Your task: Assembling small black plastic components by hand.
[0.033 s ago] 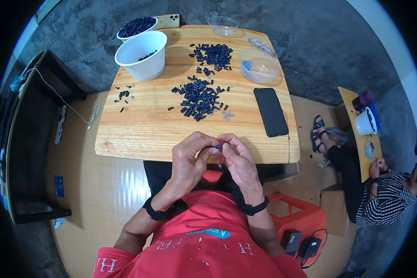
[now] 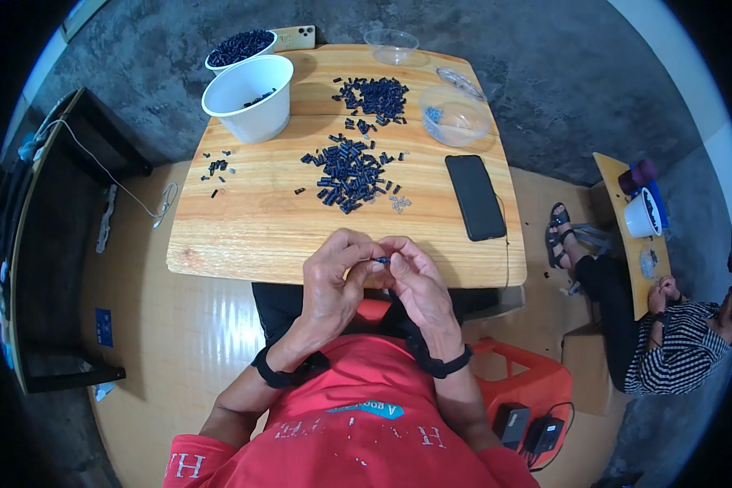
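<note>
Both hands meet at the near edge of the wooden table (image 2: 244,236). Between their fingertips is a small dark cylindrical piece (image 2: 382,260), mostly covered by the fingers. My left hand (image 2: 331,275) pinches one end of it, and my right hand (image 2: 419,281) grips the other end. Just beyond the hands lies a loose pile of similar dark pieces (image 2: 350,175). A few small clear bits (image 2: 399,203) lie by that pile's near right side. Farther back is a second dark pile (image 2: 378,98).
Back left stand a white tub (image 2: 248,114) with a few dark pieces and a fuller white bowl (image 2: 240,50). Right are a black phone (image 2: 474,198) and a clear container (image 2: 468,126) with blue bits. A few pieces (image 2: 217,165) lie left. Another person (image 2: 679,350) sits far right.
</note>
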Available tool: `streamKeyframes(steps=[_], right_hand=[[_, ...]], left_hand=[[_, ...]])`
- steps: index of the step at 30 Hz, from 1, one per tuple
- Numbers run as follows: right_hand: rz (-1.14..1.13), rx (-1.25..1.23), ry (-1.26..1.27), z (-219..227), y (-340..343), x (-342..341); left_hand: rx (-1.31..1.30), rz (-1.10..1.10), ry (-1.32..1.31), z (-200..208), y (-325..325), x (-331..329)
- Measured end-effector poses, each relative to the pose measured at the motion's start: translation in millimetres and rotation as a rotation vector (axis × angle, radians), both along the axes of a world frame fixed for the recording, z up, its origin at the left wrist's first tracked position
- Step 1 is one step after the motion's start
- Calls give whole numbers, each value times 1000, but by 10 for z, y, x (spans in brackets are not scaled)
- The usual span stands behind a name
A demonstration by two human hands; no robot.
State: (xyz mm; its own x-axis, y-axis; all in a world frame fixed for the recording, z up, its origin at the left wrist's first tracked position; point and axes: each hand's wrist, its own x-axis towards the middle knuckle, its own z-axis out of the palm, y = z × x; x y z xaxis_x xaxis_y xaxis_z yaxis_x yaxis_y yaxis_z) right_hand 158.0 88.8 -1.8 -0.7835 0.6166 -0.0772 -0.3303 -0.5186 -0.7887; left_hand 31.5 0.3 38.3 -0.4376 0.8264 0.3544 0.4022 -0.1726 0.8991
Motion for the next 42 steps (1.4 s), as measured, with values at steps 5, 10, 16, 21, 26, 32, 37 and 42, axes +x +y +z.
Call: streamKeyframes(steps=[5, 10, 16, 21, 26, 32, 37, 42], right_hand=[[73, -78, 159, -47, -123, -5], [-23, -177, 155, -104, -328, 108], [-85, -275, 155, -115, -393, 158], [-334, 72, 5, 139, -287, 384], [-1140, 391, -188, 140, 22, 1028], [-1252, 99, -209, -635, 474, 1714], [-1221, -60, -218, -917, 654, 1696], [-1289, 15, -332, -1063, 723, 1725]], left_hand=[[83, 71, 170, -175, -29, 61], [244, 26, 278, -279, -84, 199], [236, -15, 245, -320, -84, 256], [173, -7, 185, -66, -18, 142], [-95, 228, 111, -290, -35, -666], [-101, 309, 235, -378, 141, -997], [-87, 295, 322, -398, 353, -921], [-144, 338, 490, -467, 451, -852]])
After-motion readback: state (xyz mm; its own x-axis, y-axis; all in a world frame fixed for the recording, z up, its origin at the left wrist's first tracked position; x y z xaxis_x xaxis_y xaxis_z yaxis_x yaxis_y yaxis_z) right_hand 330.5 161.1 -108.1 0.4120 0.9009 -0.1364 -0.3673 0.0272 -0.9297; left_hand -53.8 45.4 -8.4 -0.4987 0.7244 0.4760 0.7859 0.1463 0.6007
